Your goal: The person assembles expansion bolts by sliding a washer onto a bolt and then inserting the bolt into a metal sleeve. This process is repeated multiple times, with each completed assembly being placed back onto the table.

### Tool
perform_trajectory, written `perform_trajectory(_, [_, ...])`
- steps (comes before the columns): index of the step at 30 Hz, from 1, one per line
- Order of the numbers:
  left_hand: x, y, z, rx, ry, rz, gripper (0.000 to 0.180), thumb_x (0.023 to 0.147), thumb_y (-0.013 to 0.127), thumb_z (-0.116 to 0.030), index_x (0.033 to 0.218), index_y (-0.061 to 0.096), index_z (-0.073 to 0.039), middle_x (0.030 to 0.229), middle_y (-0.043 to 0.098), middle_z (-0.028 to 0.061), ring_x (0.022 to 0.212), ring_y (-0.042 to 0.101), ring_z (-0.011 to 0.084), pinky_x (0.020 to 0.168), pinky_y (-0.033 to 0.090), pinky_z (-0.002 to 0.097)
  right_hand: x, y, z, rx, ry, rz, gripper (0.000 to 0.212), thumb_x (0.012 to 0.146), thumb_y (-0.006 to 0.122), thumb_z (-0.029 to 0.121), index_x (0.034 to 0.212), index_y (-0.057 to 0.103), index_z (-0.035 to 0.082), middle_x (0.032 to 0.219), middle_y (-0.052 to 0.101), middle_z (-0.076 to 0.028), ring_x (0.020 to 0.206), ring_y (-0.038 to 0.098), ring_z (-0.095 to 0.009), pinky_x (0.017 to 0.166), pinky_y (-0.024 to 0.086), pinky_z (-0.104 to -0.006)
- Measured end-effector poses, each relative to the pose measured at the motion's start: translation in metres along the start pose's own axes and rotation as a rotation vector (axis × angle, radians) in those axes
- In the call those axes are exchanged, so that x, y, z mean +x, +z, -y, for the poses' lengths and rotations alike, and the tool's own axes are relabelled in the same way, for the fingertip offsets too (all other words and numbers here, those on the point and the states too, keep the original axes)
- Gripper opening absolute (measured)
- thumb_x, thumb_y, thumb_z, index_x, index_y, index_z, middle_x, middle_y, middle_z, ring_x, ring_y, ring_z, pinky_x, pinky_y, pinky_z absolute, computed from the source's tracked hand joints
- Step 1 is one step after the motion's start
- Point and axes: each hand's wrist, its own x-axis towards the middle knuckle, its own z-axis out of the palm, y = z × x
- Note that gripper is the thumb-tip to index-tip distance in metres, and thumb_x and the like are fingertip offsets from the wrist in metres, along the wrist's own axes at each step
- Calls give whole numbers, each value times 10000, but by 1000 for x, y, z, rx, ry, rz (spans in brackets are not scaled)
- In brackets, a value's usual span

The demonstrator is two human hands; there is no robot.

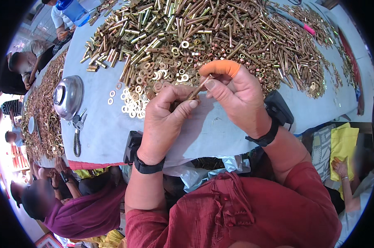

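Observation:
A small brass-coloured bolt (199, 89) runs slantwise between my two hands, with thread visible on its lower part. My left hand (166, 109) pinches the lower end between thumb and fingers. On the upper end, my right hand (238, 89) has its thumb and forefinger closed, and an orange finger sleeve (220, 67) covers that forefinger. The fingers partly hide both ends of the bolt. Just beyond my hands lie flat washers (135, 103), loose hex nuts (259, 72) and a big heap of metal tubes and bolts (174, 25).
To the left on the grey tabletop (100, 140) rest an upturned metal bowl (69, 97) and keys on a black strap (77, 138). A pink-ended tool (308, 29) lies in the heap. Another parts-covered table (42, 107) with people around it stands left; a person sits nearby at right.

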Motion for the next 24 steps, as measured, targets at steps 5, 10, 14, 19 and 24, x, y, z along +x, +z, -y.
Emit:
perform_trajectory(5, [1,-5,0,-99,45,-159,232,899,678,-69,1114,612,-12,916,664,33,760,581,61,663,468,201,-1,-4,-9,-132,156,105,216,950,618,111,1134,592,1,941,632,-15,818,574,-56,715,482,-211])
perform_trajectory(10, [0,-11,-11,-426,-3,-152,148,937,648,-171,1016,622,-49,801,646,28,528,435,27,437,297,176,1,-5,-5,-281,284,199,191,948,628,143,1075,619,1,861,631,4,750,552,-48,675,471,-213])
perform_trajectory(14, [-1,-11,-9,-485,-109,-166,170,930,666,-207,993,621,-56,750,606,-16,553,427,24,478,317,172,-3,2,-7,-180,326,262,218,940,652,187,1054,625,3,834,636,-1,732,554,-51,653,470,-221])
perform_trajectory(19, [-3,-6,-5,-410,-235,-75,193,983,588,-263,989,611,-71,783,608,-21,561,405,20,487,305,171,2,5,0,-424,181,327,264,910,682,241,1013,631,3,811,644,-44,715,600,-94,640,487,-247])
perform_trajectory(24, [0,-8,-9,-608,-188,-121,198,1027,480,-210,1029,589,-44,824,633,26,542,376,25,455,284,178,-5,2,-16,-1106,-154,261,221,844,706,216,945,647,29,807,632,-105,697,642,-249,601,506,-342])
